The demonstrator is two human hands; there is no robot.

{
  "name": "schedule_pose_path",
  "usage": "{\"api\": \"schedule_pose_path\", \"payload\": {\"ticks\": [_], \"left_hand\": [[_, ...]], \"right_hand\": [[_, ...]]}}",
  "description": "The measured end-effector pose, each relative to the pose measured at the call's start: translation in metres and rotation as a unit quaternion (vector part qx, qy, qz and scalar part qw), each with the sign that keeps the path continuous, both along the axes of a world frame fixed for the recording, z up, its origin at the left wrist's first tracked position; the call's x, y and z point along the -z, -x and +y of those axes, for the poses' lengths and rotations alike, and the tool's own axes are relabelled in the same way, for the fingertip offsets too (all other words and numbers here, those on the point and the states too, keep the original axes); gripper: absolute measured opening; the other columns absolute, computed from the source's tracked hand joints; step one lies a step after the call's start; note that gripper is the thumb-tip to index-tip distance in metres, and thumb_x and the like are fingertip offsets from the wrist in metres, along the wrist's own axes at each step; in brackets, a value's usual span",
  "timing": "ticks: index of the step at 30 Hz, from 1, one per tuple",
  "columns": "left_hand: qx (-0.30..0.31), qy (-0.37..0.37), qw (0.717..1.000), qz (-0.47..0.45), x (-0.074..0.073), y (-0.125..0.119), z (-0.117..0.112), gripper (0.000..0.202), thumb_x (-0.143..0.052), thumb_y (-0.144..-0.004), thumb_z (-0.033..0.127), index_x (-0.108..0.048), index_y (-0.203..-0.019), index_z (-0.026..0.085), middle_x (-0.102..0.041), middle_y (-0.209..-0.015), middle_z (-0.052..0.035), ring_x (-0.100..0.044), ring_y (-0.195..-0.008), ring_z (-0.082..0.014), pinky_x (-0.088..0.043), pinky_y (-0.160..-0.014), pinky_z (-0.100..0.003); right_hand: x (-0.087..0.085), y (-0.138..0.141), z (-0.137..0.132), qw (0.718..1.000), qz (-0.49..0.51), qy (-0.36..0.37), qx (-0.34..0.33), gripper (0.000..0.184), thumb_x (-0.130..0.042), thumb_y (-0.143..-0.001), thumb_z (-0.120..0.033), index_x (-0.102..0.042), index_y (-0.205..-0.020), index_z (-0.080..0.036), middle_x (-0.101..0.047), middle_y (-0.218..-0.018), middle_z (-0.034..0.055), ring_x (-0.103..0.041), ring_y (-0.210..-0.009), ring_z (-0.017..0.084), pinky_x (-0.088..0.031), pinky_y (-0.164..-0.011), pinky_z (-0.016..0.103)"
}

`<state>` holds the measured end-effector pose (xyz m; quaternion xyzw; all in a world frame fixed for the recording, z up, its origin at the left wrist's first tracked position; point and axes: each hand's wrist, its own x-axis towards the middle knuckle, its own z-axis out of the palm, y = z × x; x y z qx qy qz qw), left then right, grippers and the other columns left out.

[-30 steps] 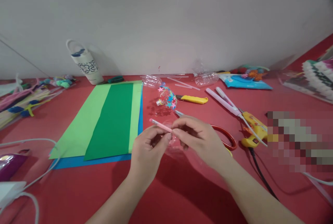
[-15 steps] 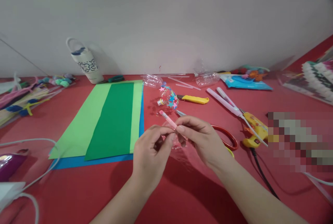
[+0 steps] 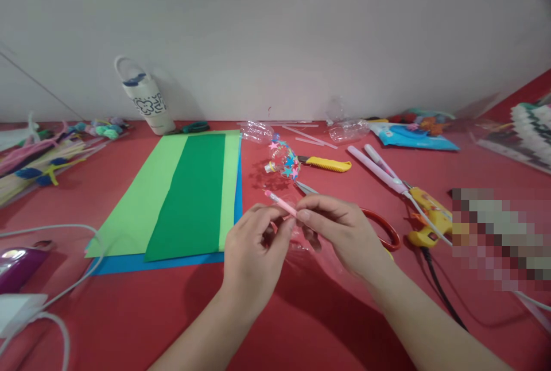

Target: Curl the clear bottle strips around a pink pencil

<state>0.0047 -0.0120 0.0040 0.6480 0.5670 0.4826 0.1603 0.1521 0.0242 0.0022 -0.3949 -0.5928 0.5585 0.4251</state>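
Observation:
A pink pencil point(image 3: 280, 203) with an eraser end pointing up and left is between my hands. My right hand point(image 3: 344, 233) pinches it between thumb and forefinger. My left hand point(image 3: 252, 253) is closed beside it, thumb and forefinger meeting at the pencil's lower part; anything else in those fingertips is hidden. Beneath the hands lies some clear plastic point(image 3: 301, 244), partly covered. Just beyond are a clear bottle piece with star stickers point(image 3: 286, 161) and red-handled scissors point(image 3: 385, 230), partly behind my right hand.
Green sheets point(image 3: 189, 198) over blue lie left. A yellow cutter point(image 3: 327, 164), pink hair straightener point(image 3: 379, 170) and yellow glue gun point(image 3: 430, 216) lie right. Clear bottle pieces point(image 3: 348, 130), a blue packet point(image 3: 413, 136) and a white tumbler point(image 3: 148, 104) stand along the wall. Cables point(image 3: 81, 285) cross the left.
The pencil has tipped slightly lower, its eraser end a little nearer to me. Both hands keep their grip. The whole view has shifted slightly.

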Motion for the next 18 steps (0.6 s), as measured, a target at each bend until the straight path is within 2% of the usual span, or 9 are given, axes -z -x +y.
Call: {"api": "schedule_pose_path", "payload": {"ticks": [4, 6, 10, 14, 18], "left_hand": [[-0.006, 0.023, 1.0, -0.02, 0.0, 0.0, 0.001, 0.007, -0.06, -0.08, 0.019, -0.066, -0.075, 0.02, -0.063, -0.067, 0.003, -0.051, -0.053, -0.0081, -0.039, -0.053, -0.019], [-0.01, 0.043, 0.998, -0.049, 0.0, -0.001, 0.001, 0.008, -0.061, -0.078, 0.018, -0.066, -0.074, 0.02, -0.063, -0.066, 0.0028, -0.051, -0.054, -0.0084, -0.039, -0.052, -0.019], [-0.004, 0.11, 0.985, -0.129, 0.0, -0.003, 0.003, 0.008, -0.061, -0.077, 0.019, -0.068, -0.073, 0.019, -0.065, -0.068, 0.0013, -0.054, -0.058, -0.0104, -0.042, -0.054, -0.02], [0.007, 0.16, 0.973, -0.167, 0.003, -0.003, 0.005, 0.011, -0.061, -0.077, 0.024, -0.07, -0.074, 0.018, -0.064, -0.067, -0.0003, -0.053, -0.057, -0.0113, -0.042, -0.053, -0.022], [0.032, 0.167, 0.961, -0.216, 0.002, -0.002, 0.006, 0.01, -0.062, -0.074, 0.023, -0.071, -0.073, 0.017, -0.062, -0.061, 0.0003, -0.048, -0.049, -0.0095, -0.041, -0.047, -0.021]], "right_hand": [[-0.004, 0.001, -0.001, 0.998, -0.046, -0.039, 0.007, 0.013, -0.06, -0.084, -0.028, -0.064, -0.076, -0.019, -0.051, -0.059, -0.0044, -0.048, -0.046, 0.008, -0.041, -0.048, 0.023], [-0.007, 0.003, -0.001, 0.991, -0.098, -0.088, 0.03, 0.013, -0.058, -0.085, -0.026, -0.063, -0.074, -0.02, -0.053, -0.061, -0.0036, -0.049, -0.048, 0.009, -0.041, -0.05, 0.024], [-0.011, 0.004, -0.004, 0.959, -0.182, -0.208, 0.067, 0.014, -0.058, -0.085, -0.022, -0.061, -0.071, -0.02, -0.058, -0.066, -0.0008, -0.054, -0.059, 0.013, -0.042, -0.058, 0.025], [-0.007, 0.003, -0.005, 0.934, -0.199, -0.292, 0.058, 0.011, -0.055, -0.087, -0.018, -0.062, -0.078, -0.02, -0.061, -0.072, 0.001, -0.056, -0.065, 0.014, -0.043, -0.061, 0.025], [-0.002, 0.001, -0.005, 0.919, -0.195, -0.337, 0.055, 0.012, -0.052, -0.089, -0.016, -0.06, -0.082, -0.021, -0.061, -0.074, 0.0023, -0.055, -0.065, 0.014, -0.043, -0.059, 0.025]]}}
